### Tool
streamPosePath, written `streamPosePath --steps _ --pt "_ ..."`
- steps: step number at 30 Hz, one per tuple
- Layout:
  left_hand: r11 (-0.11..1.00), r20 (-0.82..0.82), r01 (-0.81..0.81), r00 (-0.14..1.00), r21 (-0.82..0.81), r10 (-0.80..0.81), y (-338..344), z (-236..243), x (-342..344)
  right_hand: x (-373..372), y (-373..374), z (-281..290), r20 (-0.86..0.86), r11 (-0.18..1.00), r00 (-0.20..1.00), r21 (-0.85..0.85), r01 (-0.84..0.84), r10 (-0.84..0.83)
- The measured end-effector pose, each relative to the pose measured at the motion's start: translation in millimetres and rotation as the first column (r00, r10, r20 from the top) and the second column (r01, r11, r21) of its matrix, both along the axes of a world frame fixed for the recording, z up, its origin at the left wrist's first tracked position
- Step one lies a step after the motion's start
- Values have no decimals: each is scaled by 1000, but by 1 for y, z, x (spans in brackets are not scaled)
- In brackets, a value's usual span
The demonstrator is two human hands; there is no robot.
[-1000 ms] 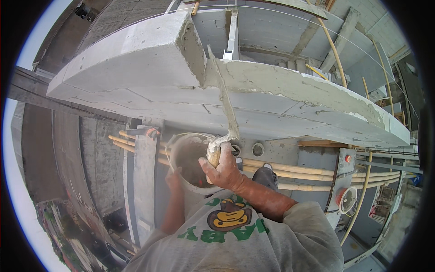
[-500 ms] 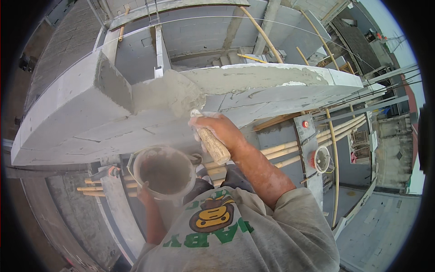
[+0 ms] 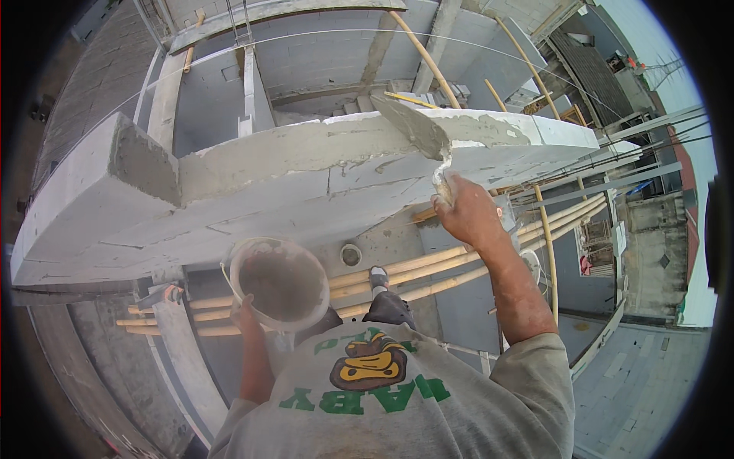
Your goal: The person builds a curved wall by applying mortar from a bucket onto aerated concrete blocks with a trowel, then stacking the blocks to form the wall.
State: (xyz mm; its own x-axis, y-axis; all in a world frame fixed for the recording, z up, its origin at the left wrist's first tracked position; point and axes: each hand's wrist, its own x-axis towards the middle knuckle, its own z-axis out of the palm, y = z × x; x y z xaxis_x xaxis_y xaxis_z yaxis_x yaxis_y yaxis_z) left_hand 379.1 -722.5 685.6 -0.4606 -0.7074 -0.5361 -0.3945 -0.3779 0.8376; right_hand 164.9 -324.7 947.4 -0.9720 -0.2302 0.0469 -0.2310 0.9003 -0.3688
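Observation:
My right hand point(image 3: 468, 213) is closed round the handle of a mortar-smeared trowel point(image 3: 419, 130). The blade lies over the top of a pale block wall point(image 3: 298, 195), right of its middle. A grey band of wet mortar point(image 3: 260, 153) coats the wall top. At its left end sits a light block point(image 3: 88, 195), its side facing the band also smeared with mortar. Below the wall, my left hand point(image 3: 245, 314) grips the rim of a whitish bucket point(image 3: 312, 310) with grey mortar inside; the hand's fingers are partly hidden by the rim.
Long bamboo poles point(image 3: 413, 277) run across below the wall, near my feet. A plank point(image 3: 187, 348) stands out at lower left. A second bucket point(image 3: 531, 262) is half hidden behind my right forearm. A small round container point(image 3: 351, 255) is below. A taut string point(image 3: 336, 32) crosses beyond the wall.
My right hand has swept the trowel to the right along the wall top. Mortar lies flatter where the blade was. My left hand still holds the bucket.

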Motion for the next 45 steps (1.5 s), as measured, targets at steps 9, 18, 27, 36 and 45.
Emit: streamPosePath --steps 9,18,27,36,45 --pt "999 -80 -49 996 10 49 114 2 -30 -37 44 -42 -60 697 967 705 -134 246" --pt "993 -4 -115 993 38 115 203 -1 -49 -104 82 -29 202 518 979 836 -180 14" --pt "986 24 18 999 168 -22 191 -8 -52 -111 119 23 61 726 985 684 76 -161" --pt "947 -42 232 973 221 -229 135 -27 -64 56 116 -45 345 916 925 -298 269 -160" --pt "814 -129 447 893 371 -431 117 -12 -81 104 24 -166 709 914 704 299 -275 -20"
